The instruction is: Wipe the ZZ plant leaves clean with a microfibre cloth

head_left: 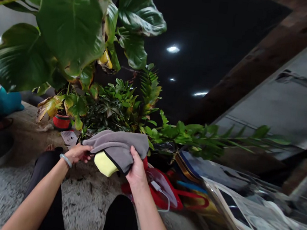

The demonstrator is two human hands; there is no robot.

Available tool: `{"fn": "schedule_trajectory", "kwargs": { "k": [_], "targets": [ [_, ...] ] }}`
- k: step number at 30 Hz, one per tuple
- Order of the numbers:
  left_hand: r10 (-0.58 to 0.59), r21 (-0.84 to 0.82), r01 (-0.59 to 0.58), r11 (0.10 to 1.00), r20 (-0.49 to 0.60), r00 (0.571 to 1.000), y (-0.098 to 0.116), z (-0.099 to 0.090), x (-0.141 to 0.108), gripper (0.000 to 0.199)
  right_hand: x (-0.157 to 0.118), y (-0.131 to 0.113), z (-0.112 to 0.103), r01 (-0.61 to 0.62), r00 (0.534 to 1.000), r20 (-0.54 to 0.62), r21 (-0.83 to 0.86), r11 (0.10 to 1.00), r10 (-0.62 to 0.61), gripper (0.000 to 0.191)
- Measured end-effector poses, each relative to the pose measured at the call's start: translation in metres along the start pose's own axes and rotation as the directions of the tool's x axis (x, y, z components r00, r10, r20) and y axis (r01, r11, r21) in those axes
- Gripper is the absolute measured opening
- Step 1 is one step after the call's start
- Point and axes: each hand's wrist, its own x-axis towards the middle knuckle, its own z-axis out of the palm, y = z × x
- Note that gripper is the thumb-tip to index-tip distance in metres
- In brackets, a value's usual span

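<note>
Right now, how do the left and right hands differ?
The left hand wears a pale bangle; the right hand has a bare wrist. The left hand holds the gray cloth near its left edge; the right hand grips its right side, thumb on top. Both hold the same cloth.

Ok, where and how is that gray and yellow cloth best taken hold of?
I'd pinch the cloth by its black edge, coming from the person's side: that edge faces this way, with yellow showing below it. The left hand and right hand have the two ends, so the stretch between looks free.
</note>
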Motion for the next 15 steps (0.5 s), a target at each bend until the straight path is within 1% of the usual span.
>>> {"fn": "schedule_trajectory", "kwargs": {
  "k": [1, 2, 3, 4, 5, 6, 7, 8, 9, 10, 11, 12, 13, 14, 15],
  "targets": [
    [0.052, 0.041, -0.048, 0.998, -0.122, 0.991, 0.001, 0.000, 0.002, 0.019, 0.000, 0.001, -0.001, 0.022, 1.000, -0.022, -0.009, 1.000, -0.023, 0.036],
    [0.136, 0.066, -0.123, 0.990, -0.268, 0.954, 0.003, 0.001, 0.004, 0.027, 0.000, 0.002, -0.003, 0.050, 0.997, -0.051, -0.026, 0.998, -0.051, 0.037],
    [0.237, 0.082, -0.223, 0.971, -0.397, 0.887, 0.006, 0.002, 0.005, 0.037, 0.000, 0.003, -0.006, 0.079, 0.993, -0.081, -0.051, 0.996, -0.083, 0.038],
    [0.330, 0.092, -0.327, 0.940, -0.476, 0.815, 0.008, 0.004, 0.004, 0.046, 0.000, 0.003, -0.009, 0.107, 0.988, -0.107, -0.078, 0.991, -0.115, 0.040],
    [0.401, 0.090, -0.413, 0.906, -0.489, 0.775, 0.010, 0.008, 0.002, 0.051, -0.001, 0.004, -0.012, 0.131, 0.982, -0.124, -0.100, 0.986, -0.142, 0.042],
    [0.441, 0.067, -0.460, 0.885, -0.433, 0.786, 0.011, 0.013, 0.000, 0.052, -0.002, 0.006, -0.014, 0.148, 0.979, -0.128, -0.110, 0.983, -0.161, 0.044],
    [0.446, 0.020, -0.464, 0.886, -0.317, 0.837, 0.011, 0.019, -0.003, 0.050, -0.004, 0.007, -0.015, 0.155, 0.979, -0.119, -0.108, 0.982, -0.167, 0.044],
    [0.410, -0.047, -0.423, 0.905, -0.167, 0.897, 0.009, 0.027, -0.007, 0.047, -0.006, 0.009, -0.015, 0.151, 0.983, -0.094, -0.097, 0.984, -0.160, 0.043],
    [0.338, -0.121, -0.338, 0.933, -0.018, 0.941, 0.006, 0.035, -0.011, 0.045, -0.008, 0.012, -0.014, 0.138, 0.988, -0.062, -0.081, 0.987, -0.143, 0.041],
    [0.248, -0.191, -0.225, 0.955, 0.105, 0.963, 0.002, 0.042, -0.014, 0.044, -0.011, 0.015, -0.012, 0.117, 0.993, -0.025, -0.068, 0.991, -0.119, 0.039],
    [0.162, -0.253, -0.111, 0.961, 0.189, 0.968, -0.002, 0.048, -0.018, 0.044, -0.014, 0.019, -0.010, 0.090, 0.996, 0.009, -0.061, 0.994, -0.090, 0.039],
    [0.092, -0.301, -0.018, 0.953, 0.234, 0.968, -0.005, 0.053, -0.021, 0.043, -0.017, 0.023, -0.007, 0.060, 0.998, 0.034, -0.064, 0.996, -0.058, 0.039],
    [0.042, -0.334, 0.045, 0.942, 0.250, 0.967, -0.008, 0.056, -0.023, 0.042, -0.019, 0.028, -0.005, 0.031, 0.999, 0.043, -0.074, 0.997, -0.028, 0.039],
    [0.016, -0.349, 0.074, 0.934, 0.247, 0.969, -0.010, 0.057, -0.024, 0.041, -0.021, 0.032, -0.003, 0.002, 0.999, 0.037, -0.090, 0.996, 0.001, 0.039],
    [0.024, -0.349, 0.061, 0.935, 0.234, 0.972, -0.010, 0.057, -0.024, 0.040, -0.022, 0.036, -0.002, -0.027, 0.999, 0.025, -0.108, 0.994, 0.030, 0.038]
  ]
}}
